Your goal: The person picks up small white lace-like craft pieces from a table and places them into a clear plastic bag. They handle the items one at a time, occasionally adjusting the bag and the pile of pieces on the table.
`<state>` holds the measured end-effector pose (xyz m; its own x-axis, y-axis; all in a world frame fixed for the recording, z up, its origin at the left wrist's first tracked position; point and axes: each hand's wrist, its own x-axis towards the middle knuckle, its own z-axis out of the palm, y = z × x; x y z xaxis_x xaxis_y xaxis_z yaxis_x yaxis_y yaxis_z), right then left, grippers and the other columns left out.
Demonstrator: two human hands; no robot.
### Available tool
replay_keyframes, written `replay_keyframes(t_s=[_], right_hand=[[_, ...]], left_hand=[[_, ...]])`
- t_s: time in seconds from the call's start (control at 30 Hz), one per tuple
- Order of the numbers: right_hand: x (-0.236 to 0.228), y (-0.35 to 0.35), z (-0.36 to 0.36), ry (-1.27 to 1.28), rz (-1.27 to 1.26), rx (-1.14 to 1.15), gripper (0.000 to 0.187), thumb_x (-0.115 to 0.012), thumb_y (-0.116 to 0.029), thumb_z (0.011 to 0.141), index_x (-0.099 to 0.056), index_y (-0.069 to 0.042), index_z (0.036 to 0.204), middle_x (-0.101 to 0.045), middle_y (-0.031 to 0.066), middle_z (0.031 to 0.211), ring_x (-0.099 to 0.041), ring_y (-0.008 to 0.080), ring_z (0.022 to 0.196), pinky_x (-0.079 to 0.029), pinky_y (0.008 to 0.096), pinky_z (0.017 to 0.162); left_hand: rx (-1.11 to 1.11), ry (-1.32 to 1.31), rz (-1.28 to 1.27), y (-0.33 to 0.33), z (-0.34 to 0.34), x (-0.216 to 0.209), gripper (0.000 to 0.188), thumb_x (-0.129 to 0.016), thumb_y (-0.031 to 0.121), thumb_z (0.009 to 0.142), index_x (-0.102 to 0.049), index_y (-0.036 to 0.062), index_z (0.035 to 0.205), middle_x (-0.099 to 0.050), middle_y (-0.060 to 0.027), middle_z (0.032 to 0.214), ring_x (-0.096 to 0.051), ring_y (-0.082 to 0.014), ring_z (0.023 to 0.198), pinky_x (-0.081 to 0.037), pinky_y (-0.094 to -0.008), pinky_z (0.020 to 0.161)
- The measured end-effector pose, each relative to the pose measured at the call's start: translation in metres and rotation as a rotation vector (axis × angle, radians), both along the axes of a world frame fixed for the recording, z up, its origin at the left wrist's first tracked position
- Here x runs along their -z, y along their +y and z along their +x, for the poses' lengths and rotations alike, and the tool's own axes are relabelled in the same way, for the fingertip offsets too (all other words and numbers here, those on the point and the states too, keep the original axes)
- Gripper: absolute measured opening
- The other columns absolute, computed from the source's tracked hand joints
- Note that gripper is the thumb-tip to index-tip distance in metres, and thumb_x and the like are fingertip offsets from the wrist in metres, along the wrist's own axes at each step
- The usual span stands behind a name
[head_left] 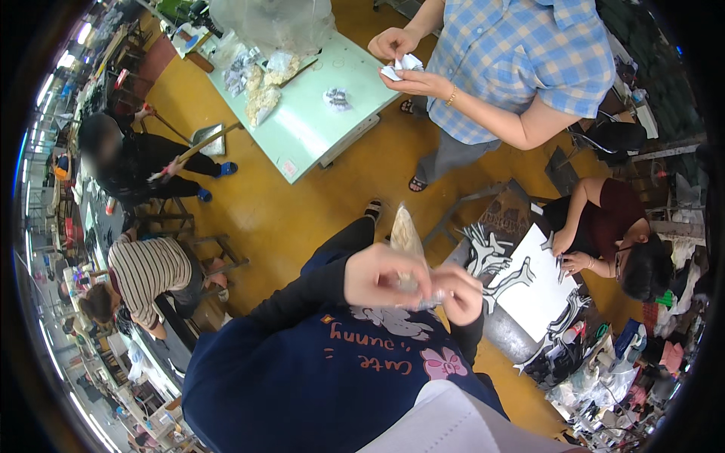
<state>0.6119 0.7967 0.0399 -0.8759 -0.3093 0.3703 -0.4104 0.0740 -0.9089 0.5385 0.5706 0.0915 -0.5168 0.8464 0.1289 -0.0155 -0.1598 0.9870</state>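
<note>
My left hand (384,276) and my right hand (459,293) are close together in front of my chest, slightly blurred. Both have their fingers closed on the gathered, clear end of a plastic bag (406,232). Its narrow, pointed body sticks out beyond my hands, away from me, with something beige inside. What exactly fills it cannot be made out. Part of the bag is hidden behind my fingers.
A pale green table (302,128) ahead carries bagged pieces (264,87) and a small bundle (337,99). Beside it stands a person in a checked shirt (513,68). At right, someone works over a white sheet (532,283). Another person holds a broom near a dustpan (208,140).
</note>
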Motion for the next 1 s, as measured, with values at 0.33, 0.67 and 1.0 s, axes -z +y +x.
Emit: replay_keyframes(t_s=[0.33,0.67,1.0], right_hand=[[-0.035,-0.028,-0.087,0.387,-0.225,-0.492,0.008,-0.071,-0.011,0.084,-0.068,-0.005,0.089,-0.063,0.0095,0.085,-0.061,0.0258,0.063,-0.049,0.0343,0.050],[-0.035,0.088,-0.157,0.432,-0.175,-0.009,0.009,-0.069,-0.009,0.086,-0.069,-0.001,0.091,-0.061,0.0139,0.097,-0.061,0.0289,0.065,-0.049,0.0325,0.054],[-0.049,0.241,-0.284,0.461,-0.058,-0.006,0.008,-0.071,-0.009,0.084,-0.068,-0.004,0.089,-0.062,0.0080,0.088,-0.057,0.0267,0.081,-0.043,0.0395,0.070]], left_hand=[[1.346,0.065,0.328,0.056,-0.116,-0.030,0.014,-0.060,0.007,0.087,-0.061,0.0088,0.101,-0.062,-0.0061,0.097,-0.063,-0.0238,0.086,-0.052,-0.0335,0.066],[1.576,-0.068,0.313,0.194,-0.238,-0.033,0.016,-0.060,0.002,0.087,-0.064,0.0058,0.102,-0.061,-0.0080,0.095,-0.063,-0.0247,0.083,-0.051,-0.0324,0.066],[1.194,-0.366,0.503,0.336,-0.368,0.003,0.009,-0.061,0.007,0.094,-0.065,-0.0008,0.095,-0.065,-0.0151,0.092,-0.064,-0.0238,0.076,-0.048,-0.0306,0.060]])
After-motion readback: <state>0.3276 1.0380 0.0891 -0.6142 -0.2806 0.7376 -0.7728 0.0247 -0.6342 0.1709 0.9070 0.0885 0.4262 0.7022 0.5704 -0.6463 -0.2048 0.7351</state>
